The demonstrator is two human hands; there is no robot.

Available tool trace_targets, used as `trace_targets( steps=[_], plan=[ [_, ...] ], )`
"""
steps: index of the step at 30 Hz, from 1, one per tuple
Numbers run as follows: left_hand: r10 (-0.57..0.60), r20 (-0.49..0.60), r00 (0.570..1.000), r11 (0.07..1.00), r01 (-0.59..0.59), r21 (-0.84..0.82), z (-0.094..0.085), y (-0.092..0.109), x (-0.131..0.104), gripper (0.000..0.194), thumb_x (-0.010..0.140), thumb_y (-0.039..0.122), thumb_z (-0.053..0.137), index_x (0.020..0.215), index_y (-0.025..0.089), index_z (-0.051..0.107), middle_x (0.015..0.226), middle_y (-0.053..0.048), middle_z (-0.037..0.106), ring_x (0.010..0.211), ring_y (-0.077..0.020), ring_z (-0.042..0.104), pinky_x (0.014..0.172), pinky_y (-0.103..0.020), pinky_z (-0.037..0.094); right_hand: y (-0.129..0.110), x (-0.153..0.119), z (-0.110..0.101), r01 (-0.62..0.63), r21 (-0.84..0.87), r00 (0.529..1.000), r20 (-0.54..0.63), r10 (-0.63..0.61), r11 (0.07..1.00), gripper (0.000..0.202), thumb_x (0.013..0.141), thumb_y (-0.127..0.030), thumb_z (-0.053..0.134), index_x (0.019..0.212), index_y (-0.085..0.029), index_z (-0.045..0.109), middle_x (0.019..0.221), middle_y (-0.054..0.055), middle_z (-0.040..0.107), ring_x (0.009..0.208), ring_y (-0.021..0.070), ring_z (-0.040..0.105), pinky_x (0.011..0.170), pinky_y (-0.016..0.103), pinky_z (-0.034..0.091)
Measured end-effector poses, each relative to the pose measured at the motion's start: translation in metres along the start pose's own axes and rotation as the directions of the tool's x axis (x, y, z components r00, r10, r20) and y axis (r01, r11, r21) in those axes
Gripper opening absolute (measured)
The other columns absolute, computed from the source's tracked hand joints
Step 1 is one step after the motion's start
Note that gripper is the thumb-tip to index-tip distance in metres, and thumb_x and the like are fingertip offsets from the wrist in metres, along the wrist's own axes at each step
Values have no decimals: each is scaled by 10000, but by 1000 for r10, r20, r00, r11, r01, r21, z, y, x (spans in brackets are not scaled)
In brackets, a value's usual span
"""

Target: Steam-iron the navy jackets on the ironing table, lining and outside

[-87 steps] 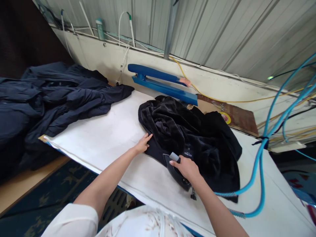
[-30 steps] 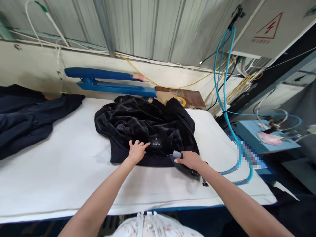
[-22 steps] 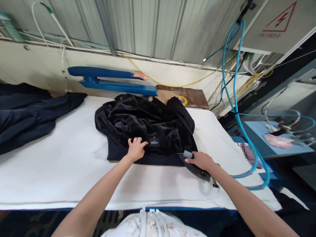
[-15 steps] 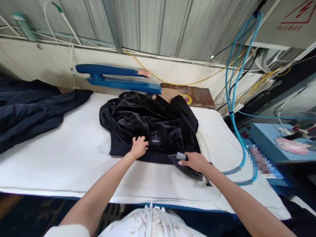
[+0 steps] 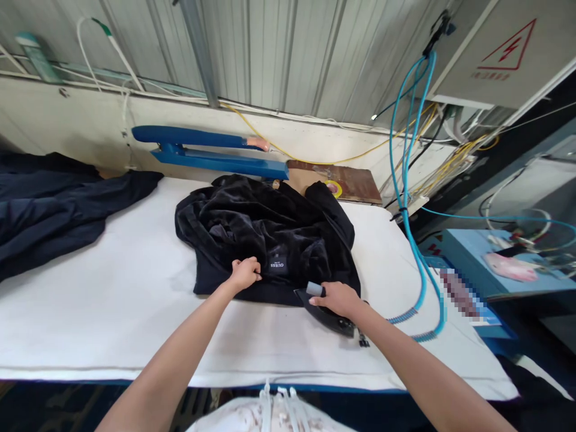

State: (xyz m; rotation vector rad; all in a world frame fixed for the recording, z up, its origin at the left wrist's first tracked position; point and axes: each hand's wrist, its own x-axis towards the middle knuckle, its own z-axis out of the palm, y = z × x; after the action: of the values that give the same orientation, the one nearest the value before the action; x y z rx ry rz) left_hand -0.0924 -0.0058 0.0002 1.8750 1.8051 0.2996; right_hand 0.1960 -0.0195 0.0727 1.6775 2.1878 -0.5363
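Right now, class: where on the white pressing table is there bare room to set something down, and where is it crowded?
Bare white table lies between the navy pile and the black garment, and along the near edge. Crowded: the garment's near hem, where the left hand grips cloth and the right hand holds the iron.

A small black label (image 5: 276, 264) sewn on the black velvet garment (image 5: 265, 240) read "GUESS" in white letters, seen upside down. On the grey cabinet (image 5: 504, 54) at the upper right stood a red warning triangle (image 5: 500, 45) with a lightning bolt; the red line of characters beneath it was too small to read.
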Motion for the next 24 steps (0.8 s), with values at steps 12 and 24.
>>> trace_targets(
  steps=[12,24],
  plan=[
    [-31,8,999,997,31,76,-18,1,-4,48,615,166,548,658,185,542,815,47,560,816,-132,529,798,-335,277,150,8,-19,-375,138,920,-62,386,917,586,626,-702,433,862,-192,598,959,127,619,871,302,574,672,377,415],
    [-618,-426,661,734,679,-10,-124,-99,-21,273,683,177,419,885,217,598,1100,-115,547,936,-300,550,673,-382,433,150,117,-86,-285,283,811,-437,388,916,672,717,-562,431,1165,-61,450,1141,232,500,1079,300,473,859,386,377]
  ],
)
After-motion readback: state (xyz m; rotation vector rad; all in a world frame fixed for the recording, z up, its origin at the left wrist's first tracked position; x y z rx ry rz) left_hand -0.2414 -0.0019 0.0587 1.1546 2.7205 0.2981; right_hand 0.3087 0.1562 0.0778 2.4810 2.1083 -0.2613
